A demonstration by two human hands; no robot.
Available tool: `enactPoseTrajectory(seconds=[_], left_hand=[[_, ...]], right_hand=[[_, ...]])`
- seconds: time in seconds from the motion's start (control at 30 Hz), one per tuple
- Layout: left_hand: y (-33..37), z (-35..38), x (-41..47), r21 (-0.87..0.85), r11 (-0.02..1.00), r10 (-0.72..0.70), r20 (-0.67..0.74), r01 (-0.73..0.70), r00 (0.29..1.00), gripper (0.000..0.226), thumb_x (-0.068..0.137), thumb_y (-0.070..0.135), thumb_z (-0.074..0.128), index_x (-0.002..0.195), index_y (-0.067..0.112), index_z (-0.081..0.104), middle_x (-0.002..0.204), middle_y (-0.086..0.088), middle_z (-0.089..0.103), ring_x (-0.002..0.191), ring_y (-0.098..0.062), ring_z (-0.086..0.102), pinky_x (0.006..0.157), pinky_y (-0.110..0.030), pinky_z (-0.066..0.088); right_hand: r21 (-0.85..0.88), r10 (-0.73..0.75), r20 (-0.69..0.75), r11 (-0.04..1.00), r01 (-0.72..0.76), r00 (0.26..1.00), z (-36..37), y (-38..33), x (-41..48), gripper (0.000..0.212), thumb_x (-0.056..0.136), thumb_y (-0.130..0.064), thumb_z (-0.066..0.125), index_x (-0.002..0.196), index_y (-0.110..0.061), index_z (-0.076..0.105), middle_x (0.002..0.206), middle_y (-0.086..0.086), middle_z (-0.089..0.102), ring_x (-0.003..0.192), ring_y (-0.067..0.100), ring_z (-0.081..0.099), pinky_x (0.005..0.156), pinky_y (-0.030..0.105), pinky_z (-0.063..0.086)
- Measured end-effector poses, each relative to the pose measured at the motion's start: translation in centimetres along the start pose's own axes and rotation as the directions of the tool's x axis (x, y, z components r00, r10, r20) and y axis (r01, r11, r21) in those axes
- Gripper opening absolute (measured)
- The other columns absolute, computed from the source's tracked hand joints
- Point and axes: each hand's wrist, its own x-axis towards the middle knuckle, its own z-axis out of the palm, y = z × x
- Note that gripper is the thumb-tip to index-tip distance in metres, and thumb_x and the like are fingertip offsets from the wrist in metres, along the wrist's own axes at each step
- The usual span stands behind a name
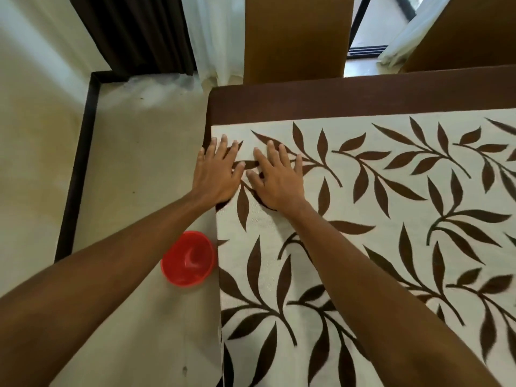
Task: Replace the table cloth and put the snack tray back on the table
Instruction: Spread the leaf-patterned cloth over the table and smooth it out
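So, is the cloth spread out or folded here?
Spread. The cloth lies smooth, its leaf pattern unbroken, with the left hand and right hand pressed flat on it near the corner.

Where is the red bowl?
In the head view, the red bowl sits on the floor at the lower left, right beside the tablecloth edge.

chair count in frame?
2. One chair stands beyond the table cloth, near its far-left corner; a second chair is further right, cut off by the frame. Others may be out of view.
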Motion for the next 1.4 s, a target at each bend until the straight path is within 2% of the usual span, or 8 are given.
enactPoseTrajectory(seconds=[0.47, 0.57, 0.73, 0.87, 0.93, 1.07, 1.27, 1.4], left_hand=[[8.0, 4.2, -29.3, -0.132, 0.990, -0.048, -0.041, 0.042, 0.998, 0.058, 0.105, 0.039, 0.030, 0.155, 0.012, 0.024, 0.163, -0.009, 0.019, 0.152, -0.027, 0.011, 0.122, -0.045, 0.015], [9.5, 5.2, -34.6, -0.163, 0.981, -0.109, -0.032, 0.103, 0.993, 0.061, 0.102, 0.044, 0.025, 0.155, 0.013, 0.026, 0.163, -0.007, 0.021, 0.152, -0.027, 0.011, 0.122, -0.049, 0.018], [11.6, 5.3, -40.0, -0.196, 0.974, -0.124, -0.045, 0.113, 0.991, 0.061, 0.097, 0.036, 0.026, 0.152, 0.012, 0.032, 0.160, -0.007, 0.030, 0.151, -0.025, 0.016, 0.117, -0.056, 0.025], [13.1, 5.5, -41.4, -0.259, 0.961, -0.125, -0.091, 0.098, 0.988, 0.058, 0.099, 0.034, 0.031, 0.153, 0.012, 0.032, 0.160, -0.007, 0.030, 0.151, -0.024, 0.015, 0.122, -0.049, 0.017], [13.9, 5.7, -41.6, -0.285, 0.955, -0.117, -0.120, 0.079, 0.986, 0.057, 0.100, 0.035, 0.032, 0.153, 0.013, 0.033, 0.160, -0.006, 0.030, 0.152, -0.023, 0.014, 0.123, -0.048, 0.013], [16.1, 6.0, -41.3, -0.302, 0.953, -0.033, -0.150, -0.014, 0.988, 0.053, 0.103, 0.035, 0.037, 0.152, 0.014, 0.035, 0.160, -0.005, 0.028, 0.152, -0.020, 0.012, 0.123, -0.048, 0.012], [21.0, 7.1, -41.2, -0.187, 0.977, 0.094, -0.055, -0.103, 0.994, 0.058, 0.103, 0.044, 0.031, 0.155, 0.020, 0.025, 0.163, -0.005, 0.020, 0.153, -0.022, 0.007, 0.123, -0.049, 0.010], [25.1, 8.5, -42.4, -0.096, 0.991, 0.101, 0.026, -0.098, 0.995, 0.060, 0.102, 0.052, 0.021, 0.157, 0.028, 0.019, 0.164, -0.007, 0.017, 0.152, -0.027, 0.008, 0.122, -0.052, 0.008]], right_hand=[[-0.003, -0.060, 0.002, 0.998, 0.060, 0.998, 3.2, 0.4, -30.2, 0.061, 0.105, -0.056, 0.022, 0.158, -0.027, 0.026, 0.168, 0.007, 0.018, 0.155, 0.029, 0.010, 0.122, 0.061, 0.008], [0.020, -0.096, 0.039, 0.995, 0.095, 0.995, 4.4, -0.8, -37.6, 0.061, 0.105, -0.055, 0.019, 0.159, -0.028, 0.022, 0.169, 0.006, 0.012, 0.156, 0.028, 0.003, 0.123, 0.059, 0.001], [0.032, -0.178, 0.103, 0.984, 0.175, 0.979, 5.8, -3.3, -45.6, 0.061, 0.105, -0.057, 0.016, 0.159, -0.029, 0.024, 0.169, 0.004, 0.011, 0.156, 0.029, 0.002, 0.122, 0.060, 0.001], [0.078, -0.278, 0.164, 0.960, 0.268, 0.947, 6.0, -3.6, -47.9, 0.061, 0.106, -0.057, 0.020, 0.158, -0.027, 0.025, 0.169, 0.001, 0.013, 0.156, 0.024, -0.001, 0.123, 0.058, -0.001], [0.133, -0.314, 0.161, 0.946, 0.295, 0.936, 5.2, -2.7, -47.9, 0.057, 0.106, -0.056, 0.022, 0.155, -0.027, 0.033, 0.166, -0.001, 0.023, 0.156, 0.022, 0.009, 0.124, 0.057, -0.001], [0.179, -0.193, 0.017, 0.966, 0.187, 0.981, 2.8, 1.5, -46.9, 0.043, 0.107, -0.049, 0.030, 0.139, -0.029, 0.051, 0.156, -0.002, 0.042, 0.148, 0.015, 0.030, 0.121, 0.062, 0.015], [0.049, 0.065, 0.064, 0.996, -0.068, 0.996, 1.3, 11.1, -47.1, 0.054, 0.106, -0.057, 0.021, 0.155, -0.035, 0.027, 0.168, 0.000, 0.015, 0.156, 0.021, 0.006, 0.121, 0.064, 0.007], [0.026, 0.208, 0.034, 0.977, -0.209, 0.977, 0.2, 18.1, -50.1, 0.058, 0.103, -0.063, 0.017, 0.156, -0.038, 0.022, 0.169, -0.002, 0.010, 0.156, 0.020, 0.002, 0.121, 0.063, 0.001]])
